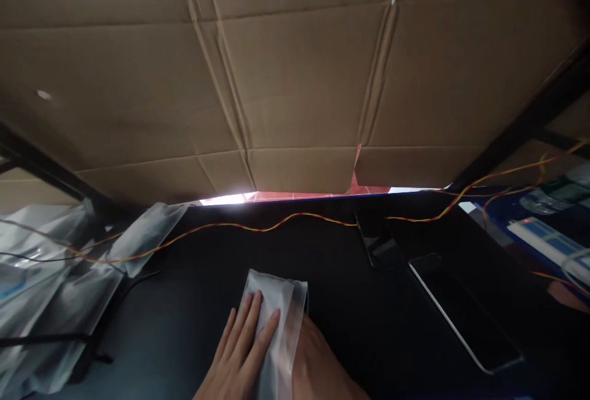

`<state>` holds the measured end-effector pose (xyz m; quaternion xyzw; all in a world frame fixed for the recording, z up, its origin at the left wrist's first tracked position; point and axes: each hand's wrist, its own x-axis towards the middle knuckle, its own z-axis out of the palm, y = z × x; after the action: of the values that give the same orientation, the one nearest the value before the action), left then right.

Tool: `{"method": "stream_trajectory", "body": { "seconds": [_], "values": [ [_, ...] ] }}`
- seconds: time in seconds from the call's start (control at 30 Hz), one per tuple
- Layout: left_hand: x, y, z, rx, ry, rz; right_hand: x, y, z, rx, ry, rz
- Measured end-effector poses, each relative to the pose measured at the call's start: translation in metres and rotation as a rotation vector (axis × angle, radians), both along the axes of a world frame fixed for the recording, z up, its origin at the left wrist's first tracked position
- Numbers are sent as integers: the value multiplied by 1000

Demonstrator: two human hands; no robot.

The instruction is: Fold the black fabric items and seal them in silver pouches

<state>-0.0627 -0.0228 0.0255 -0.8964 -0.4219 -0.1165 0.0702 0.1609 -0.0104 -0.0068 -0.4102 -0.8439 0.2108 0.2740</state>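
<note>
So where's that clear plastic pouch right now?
In the head view the pouch lies low and centre on the black table, pressed under the left hand, with the right hand against its right edge. A dark-screened tablet lies further right.

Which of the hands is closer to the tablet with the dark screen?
The right. The right hand sits at the right edge of the plastic bag, toward the tablet; the left hand lies flat on the bag, farther away.

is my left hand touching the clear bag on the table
Touching. The head view shows the left hand lying flat, fingers spread directly on the plastic bag.
</note>
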Motion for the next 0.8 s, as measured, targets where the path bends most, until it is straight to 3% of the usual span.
{"method": "stream_trajectory", "body": {
  "seconds": [0.1, 0.23, 0.33, 0.47, 0.57, 0.67, 0.8],
  "values": [
    [-3, -3, 1, -55, -44, 3, 22, 0, 26, -15, 57, 121],
    [-4, -5, -3, -49, -58, 13, 49, -8, 32, -66, 0, -155],
    [3, -4, -3, -36, -42, 3, 41, -13, 26, -104, -83, -246],
    [13, -3, -2, -54, -49, -12, 17, -5, 26, -103, -100, -194],
    [12, -2, 0, -39, -60, 8, 18, 2, 31, -88, -105, -152],
    [2, -7, 3, 26, -58, 5, 45, -4, 32, -68, -106, -146],
    [-8, -24, 1, 76, -41, -175, 91, -24, 28, 21, -63, -100]
  ]
}}
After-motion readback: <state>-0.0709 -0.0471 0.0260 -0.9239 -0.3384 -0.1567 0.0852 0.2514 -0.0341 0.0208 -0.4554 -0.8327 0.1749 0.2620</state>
